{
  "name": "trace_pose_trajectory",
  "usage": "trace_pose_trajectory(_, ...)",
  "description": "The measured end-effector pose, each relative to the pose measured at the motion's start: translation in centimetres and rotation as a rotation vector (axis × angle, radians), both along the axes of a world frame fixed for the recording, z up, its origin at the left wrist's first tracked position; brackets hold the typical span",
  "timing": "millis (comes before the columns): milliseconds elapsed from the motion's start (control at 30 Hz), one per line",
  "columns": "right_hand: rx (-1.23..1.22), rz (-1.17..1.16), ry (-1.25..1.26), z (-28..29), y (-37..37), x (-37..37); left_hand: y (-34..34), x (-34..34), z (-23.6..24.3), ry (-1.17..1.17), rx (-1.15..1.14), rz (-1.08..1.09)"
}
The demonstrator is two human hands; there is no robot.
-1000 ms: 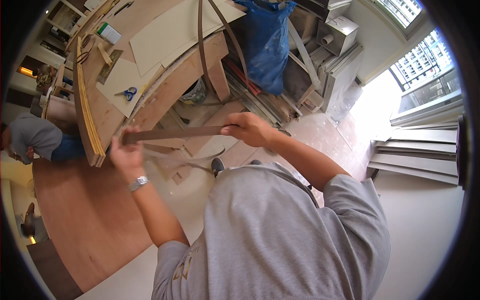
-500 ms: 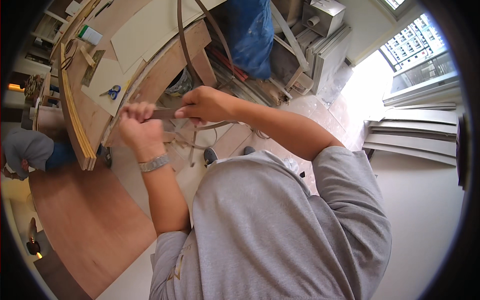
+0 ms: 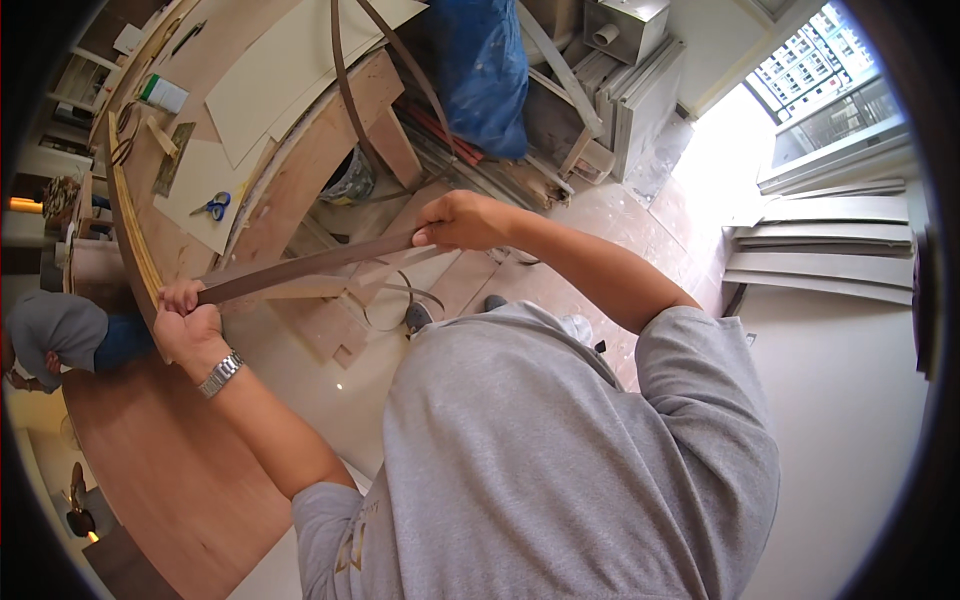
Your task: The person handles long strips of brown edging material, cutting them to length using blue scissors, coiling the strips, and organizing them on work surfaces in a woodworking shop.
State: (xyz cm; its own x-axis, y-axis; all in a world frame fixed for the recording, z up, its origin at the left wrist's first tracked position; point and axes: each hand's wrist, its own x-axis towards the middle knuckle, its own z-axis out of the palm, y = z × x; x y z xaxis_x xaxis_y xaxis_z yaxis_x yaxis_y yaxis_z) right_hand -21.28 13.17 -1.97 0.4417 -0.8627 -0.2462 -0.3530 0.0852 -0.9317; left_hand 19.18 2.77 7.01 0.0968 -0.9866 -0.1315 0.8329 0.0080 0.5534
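Observation:
A long brown strip point(image 3: 310, 266) is stretched between my two hands, sloping up to the right. My left hand point(image 3: 190, 326) grips its lower end beside the curved stack of plywood edges point(image 3: 130, 232), its fingers curled round the strip. My right hand point(image 3: 460, 221) pinches the strip farther right, over the cluttered floor. Above my hands is a curved plywood bench point(image 3: 286, 212) bearing pale sheets point(image 3: 255, 95), blue scissors point(image 3: 213, 206), a small green-and-white box point(image 3: 163, 93) and wood scraps point(image 3: 160, 137). More brown strips point(image 3: 343, 95) hang over the bench's edge.
A blue plastic bag point(image 3: 480, 75), a metal duct box point(image 3: 623, 22) and leaning boards point(image 3: 635, 115) fill the back. Curved panels point(image 3: 815, 265) lean near a bright window at right. A person in grey point(image 3: 55, 330) bends at far left, above a large plywood panel point(image 3: 185, 470).
My hands have moved apart again after coming close together, my left hand down and to the left. The strip between them is now longer in view, and the whole scene has shifted slightly leftward.

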Motion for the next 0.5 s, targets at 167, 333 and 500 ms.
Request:
trace_pose_trajectory(167,-0.122,-0.138,0.097,-0.4,-0.3,-0.1,-0.1,-0.2,-1.2,0.044,0.071,0.075)
trace_pose_trajectory(333,-0.167,-0.127,0.077,-0.3,0.3,0.4,0.3,-1.2,-0.6,-0.018,0.076,0.192)
trace_pose_trajectory(500,-0.257,-0.13,0.083,-1.0,0.7,0.7,-0.6,-0.4,-1.6,-0.01,0.074,0.182)
